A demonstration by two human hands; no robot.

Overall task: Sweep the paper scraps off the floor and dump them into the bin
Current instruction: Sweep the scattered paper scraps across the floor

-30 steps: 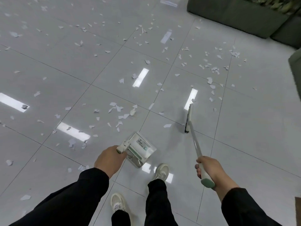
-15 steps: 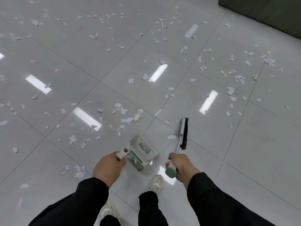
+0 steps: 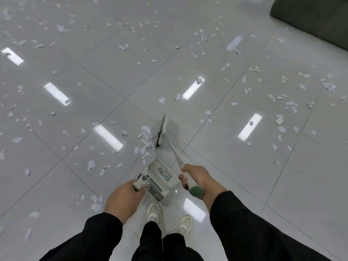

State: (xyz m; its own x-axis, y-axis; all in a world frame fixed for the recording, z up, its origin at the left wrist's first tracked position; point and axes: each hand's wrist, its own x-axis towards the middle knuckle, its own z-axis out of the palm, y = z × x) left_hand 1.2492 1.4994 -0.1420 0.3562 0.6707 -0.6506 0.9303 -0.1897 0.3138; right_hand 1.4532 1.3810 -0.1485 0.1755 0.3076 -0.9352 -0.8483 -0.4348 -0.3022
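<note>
Torn white paper scraps (image 3: 146, 137) lie scattered over the glossy grey tiled floor (image 3: 244, 176), with a small pile gathered just left of the broom head. My left hand (image 3: 123, 197) grips the handle of a white and green dustpan (image 3: 160, 178) that stands on the floor in front of my feet. My right hand (image 3: 197, 177) grips the green-tipped end of the broom handle. The broom (image 3: 162, 129) reaches forward, its black bristles touching the floor beside the pile, just beyond the dustpan's mouth. No bin is in view.
A dark green block (image 3: 316, 17), like a sofa or planter base, fills the top right corner. My two white shoes (image 3: 169, 219) stand just behind the dustpan. Ceiling lights reflect as bright bars on the tiles. More scraps spread far to the left, right and back.
The broom head has swept leftward, pushing scraps into a pile in front of the dustpan. My view has shifted to the left and I have stepped forward. Both hands keep their grips.
</note>
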